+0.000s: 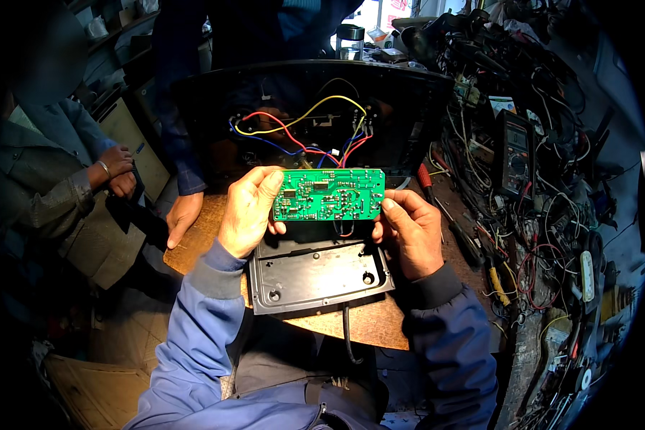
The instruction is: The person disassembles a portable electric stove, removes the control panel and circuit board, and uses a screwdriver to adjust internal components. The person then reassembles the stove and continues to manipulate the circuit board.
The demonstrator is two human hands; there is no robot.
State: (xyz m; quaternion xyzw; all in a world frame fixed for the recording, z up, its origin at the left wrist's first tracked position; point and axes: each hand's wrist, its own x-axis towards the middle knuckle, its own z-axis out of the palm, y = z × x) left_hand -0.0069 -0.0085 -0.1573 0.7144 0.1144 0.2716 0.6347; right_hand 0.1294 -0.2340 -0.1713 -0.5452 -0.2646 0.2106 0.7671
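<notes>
A green circuit board (329,195) is held up between my two hands, its soldered face toward me. My left hand (251,209) pinches its left end, thumb on top. At the right end, my right hand (411,228) grips the edge between thumb and fingers. Red, blue and yellow wires (291,132) run from behind the board into a large black panel housing (215,147) standing behind it. Below the board lies an open black plastic case (321,276), a shallow tray with round posts in its corners. A black cable (348,333) hangs from its front edge.
A wooden tabletop (337,326) lies under the case. On the right are a multimeter (514,154), a red-handled tool (424,174), a yellow-handled tool (498,285) and heaps of tangled wires. Another person's hand (184,217) rests at the table's left edge; a seated person (64,165) is farther left.
</notes>
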